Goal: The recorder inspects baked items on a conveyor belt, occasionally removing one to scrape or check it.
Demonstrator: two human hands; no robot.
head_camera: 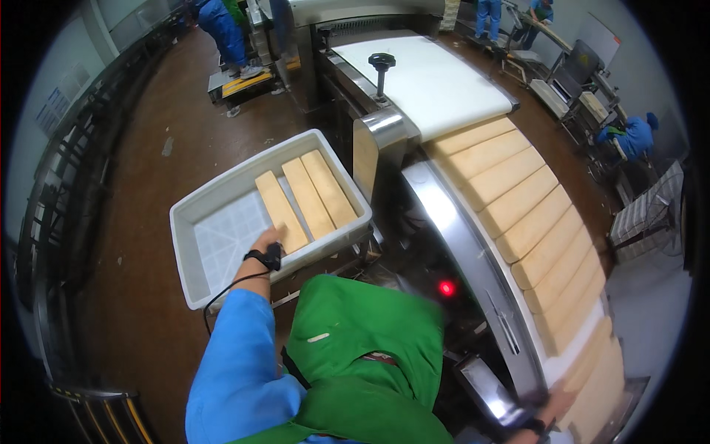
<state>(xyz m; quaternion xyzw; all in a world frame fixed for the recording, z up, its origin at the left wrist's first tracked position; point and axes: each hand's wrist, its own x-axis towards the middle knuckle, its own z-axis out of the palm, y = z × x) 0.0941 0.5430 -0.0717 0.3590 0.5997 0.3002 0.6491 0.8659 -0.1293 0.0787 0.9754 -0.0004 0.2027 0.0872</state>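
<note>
My left hand (270, 238), with a black band and a cabled device at the wrist, touches the near left side of a pale tan slab (280, 213) in a white plastic bin (186, 255). Two similar slabs (319, 194) lie to its right in the bin. My right hand (560, 400) is blurred at the lower right, against the near end of the tan slabs (596, 383) on a curved conveyor (574, 347). Whether either hand grips a slab is unclear. Farther up the conveyor lies a row of several slabs (527, 213), side by side.
A flat white belt (432, 83) with a black adjusting knob (381, 61) leads to the curved conveyor. Its metal side rail (471, 244) runs along my right, near a red light (446, 287). A person stands on a step platform (241, 86); others work at far right.
</note>
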